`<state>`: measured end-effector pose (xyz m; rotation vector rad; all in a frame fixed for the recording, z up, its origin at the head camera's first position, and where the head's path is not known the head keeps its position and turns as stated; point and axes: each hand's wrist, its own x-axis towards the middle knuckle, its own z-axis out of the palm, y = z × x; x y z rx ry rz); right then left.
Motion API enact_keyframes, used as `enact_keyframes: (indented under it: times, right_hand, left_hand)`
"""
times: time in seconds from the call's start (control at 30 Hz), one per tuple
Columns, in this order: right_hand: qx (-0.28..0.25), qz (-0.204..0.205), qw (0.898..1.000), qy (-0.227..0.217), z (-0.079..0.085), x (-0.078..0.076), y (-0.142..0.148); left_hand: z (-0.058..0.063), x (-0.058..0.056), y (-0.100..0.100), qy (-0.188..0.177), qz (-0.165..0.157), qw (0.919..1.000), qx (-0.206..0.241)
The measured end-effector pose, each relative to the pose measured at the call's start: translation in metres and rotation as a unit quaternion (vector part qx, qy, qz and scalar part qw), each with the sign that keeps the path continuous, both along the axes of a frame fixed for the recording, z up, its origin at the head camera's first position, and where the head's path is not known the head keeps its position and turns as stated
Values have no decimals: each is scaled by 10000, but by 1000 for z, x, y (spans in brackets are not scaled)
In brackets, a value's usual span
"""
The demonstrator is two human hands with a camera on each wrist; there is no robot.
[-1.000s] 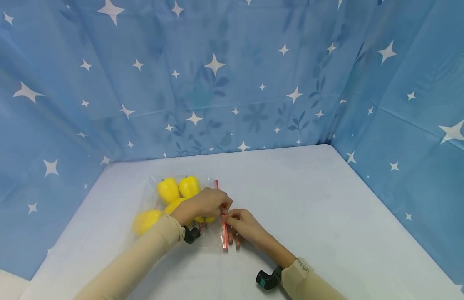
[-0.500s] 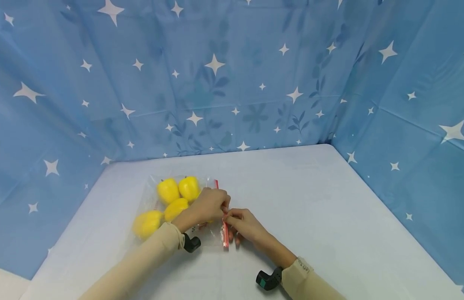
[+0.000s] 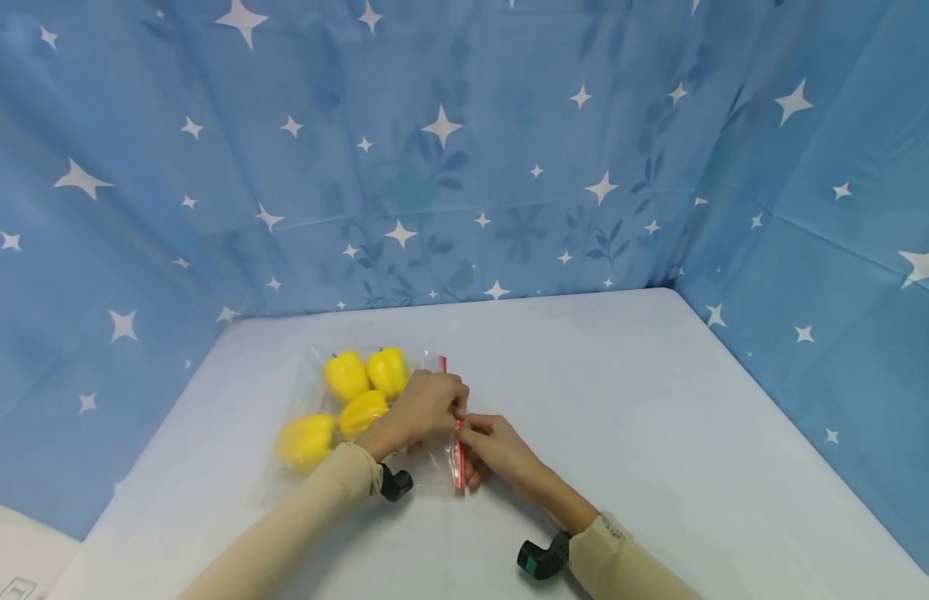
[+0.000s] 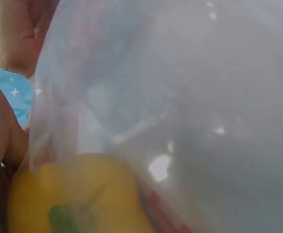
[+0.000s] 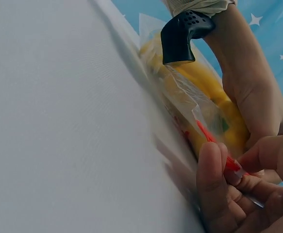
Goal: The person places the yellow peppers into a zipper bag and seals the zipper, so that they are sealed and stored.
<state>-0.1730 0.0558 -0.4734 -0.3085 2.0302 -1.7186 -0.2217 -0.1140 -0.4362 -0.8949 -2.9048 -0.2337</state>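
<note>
A clear zip bag (image 3: 427,479) with a red zip strip (image 3: 460,467) lies on the table, the strip along its right side. Inside are several yellow bell peppers (image 3: 347,377), which look smooth and shiny. In the head view, my left hand (image 3: 425,407) reaches over the bag and pinches the strip near its middle. Just below it, my right hand (image 3: 503,452) pinches the same strip between thumb and finger, as the right wrist view also shows. In the left wrist view, bag film covers most of the picture, with a yellow pepper (image 4: 83,194) at the bottom.
A white-covered table (image 3: 659,433) spreads out to the right of the bag. Blue star-patterned curtains (image 3: 509,150) stand behind it and at both sides. Each wrist wears a black camera mount (image 3: 542,558).
My left hand and forearm have shifted slightly, baring more of the middle pepper and covering the one by the strip. Both hands stay at the strip. The head view has turned slightly left.
</note>
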Motion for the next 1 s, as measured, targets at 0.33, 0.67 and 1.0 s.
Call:
enact_keyframes:
  times: [0.33,0.67,1.0]
  right_hand:
    - [-81,206,9996,-151,-7,3,6]
    - [-182,-3,9997,-146,-3,-2,1]
    - [-385,135,9986,-346,-2,-8,8]
  left_hand:
    - [-6,7,-3,-39,-81,9993,364]
    - [-8,30,-15,770,252,9957,442]
    - [-15,39,-31,750,12,9964,397]
